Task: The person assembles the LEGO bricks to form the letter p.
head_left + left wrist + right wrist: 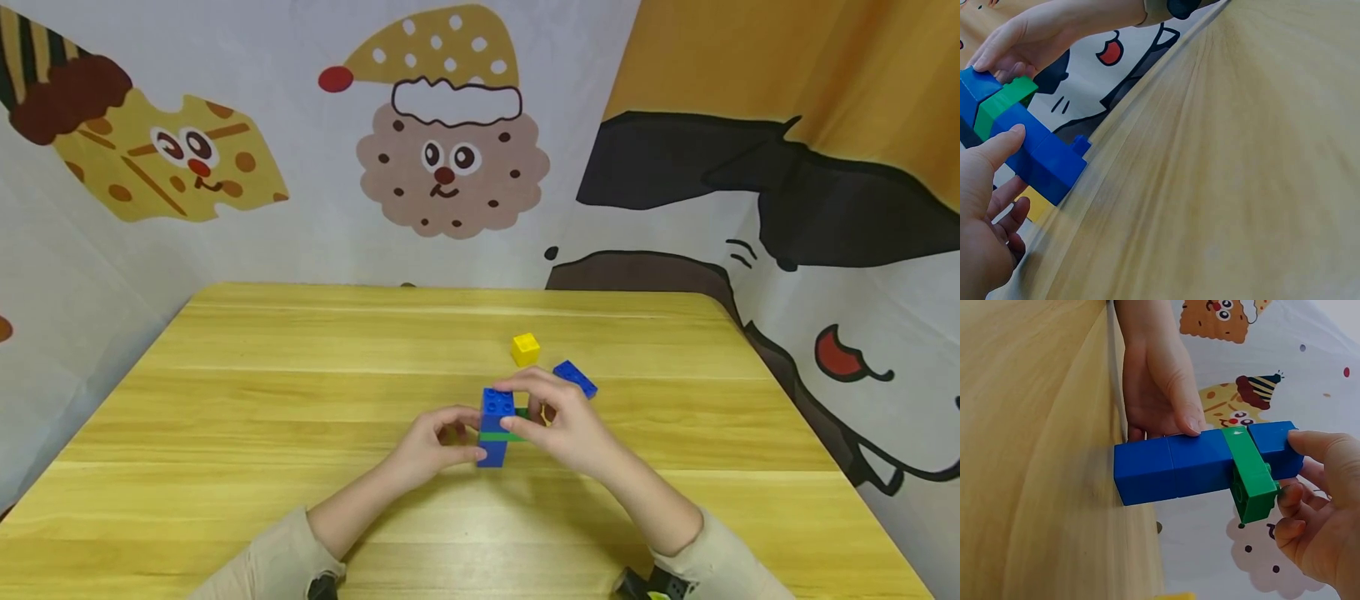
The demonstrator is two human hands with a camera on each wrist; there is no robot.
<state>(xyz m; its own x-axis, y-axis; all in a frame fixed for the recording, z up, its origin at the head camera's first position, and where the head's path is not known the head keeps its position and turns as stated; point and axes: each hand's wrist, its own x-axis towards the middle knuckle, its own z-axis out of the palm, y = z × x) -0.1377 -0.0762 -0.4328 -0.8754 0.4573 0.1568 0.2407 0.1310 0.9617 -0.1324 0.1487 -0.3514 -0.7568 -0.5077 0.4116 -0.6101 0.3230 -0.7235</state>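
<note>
A tower of toy building bricks stands at the table's middle in the head view. Two blue bricks form its lower part. Above them lies a green brick, which juts out to the right. A single blue brick with studs on top caps the tower. My left hand grips the lower blue part from the left, thumb on the near face. My right hand pinches the top blue brick between thumb and fingers, its other fingers curled beside the green overhang.
Behind the tower a yellow brick sits on the wooden table. To its right lies another blue brick, just beyond my right hand. A cloth with cartoon prints hangs behind the table.
</note>
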